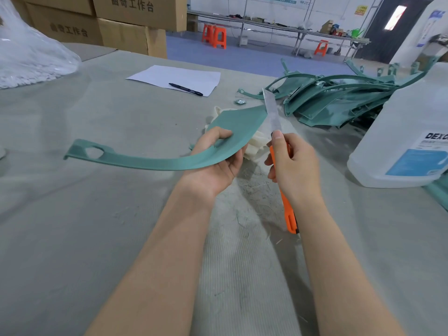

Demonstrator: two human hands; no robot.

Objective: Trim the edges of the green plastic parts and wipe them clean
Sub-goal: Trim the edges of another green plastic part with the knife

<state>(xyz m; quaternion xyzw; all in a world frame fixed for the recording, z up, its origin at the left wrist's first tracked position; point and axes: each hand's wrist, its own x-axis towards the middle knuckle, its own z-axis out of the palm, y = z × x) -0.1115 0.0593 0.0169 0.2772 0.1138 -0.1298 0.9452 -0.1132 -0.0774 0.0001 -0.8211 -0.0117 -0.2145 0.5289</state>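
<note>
Left hand (218, 158) grips green part (155, 161) | right hand (293, 163) grips orange knife (286, 190) — blade best kept shallow, stroking away from fingers.

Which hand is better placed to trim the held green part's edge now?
Right hand: it grips the orange utility knife, blade up beside the wide end of the green part. Left hand holds that part.

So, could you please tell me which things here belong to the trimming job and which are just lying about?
Job: green part in the left hand; orange knife in the right hand; pile of green parts; white cloth; clear bottle, probably cleaner.
Lying about: paper sheet; black pen; cardboard boxes; plastic bag.
</note>
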